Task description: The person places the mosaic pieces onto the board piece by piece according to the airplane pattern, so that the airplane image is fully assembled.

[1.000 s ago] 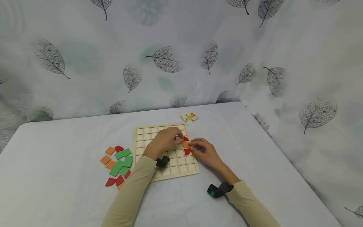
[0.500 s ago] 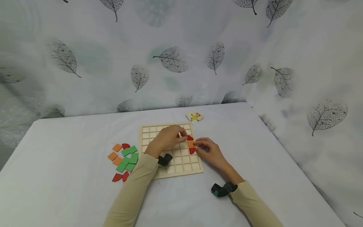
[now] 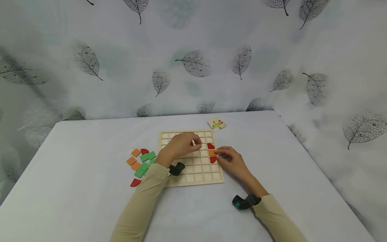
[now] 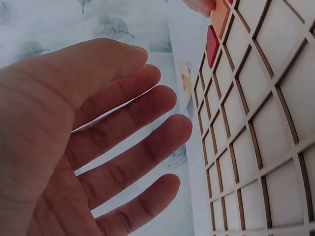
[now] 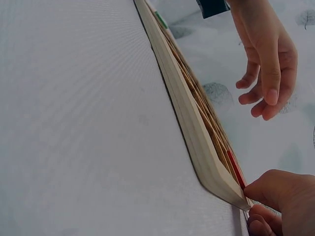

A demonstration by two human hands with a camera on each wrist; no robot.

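Note:
A square wooden grid board (image 3: 198, 169) lies on the white table. Along its right side sit an orange square tile (image 3: 212, 152), a red quarter-circle tile (image 3: 210, 146) behind it and another red quarter-circle tile (image 3: 213, 160) in front. My left hand (image 3: 182, 146) hovers over the board, holding nothing; the left wrist view shows its fingers (image 4: 157, 101) apart and loosely bent. At the board's right edge, my right hand (image 3: 232, 162) touches the orange tile with its fingertips. In the right wrist view its thumb (image 5: 266, 189) is at a red tile (image 5: 236, 169).
Left of the board lies a loose group of green tiles (image 3: 143, 168), orange tiles (image 3: 131, 161) and red tiles (image 3: 135, 182), partly hidden by my left sleeve. A small pattern card (image 3: 216, 124) lies behind the board. Leaf-printed cloth (image 3: 193, 84) hangs behind the table.
My left hand has drawn back from the far red tile, leaving it uncovered on the board. My right hand stays at the orange tile. The head view has turned left.

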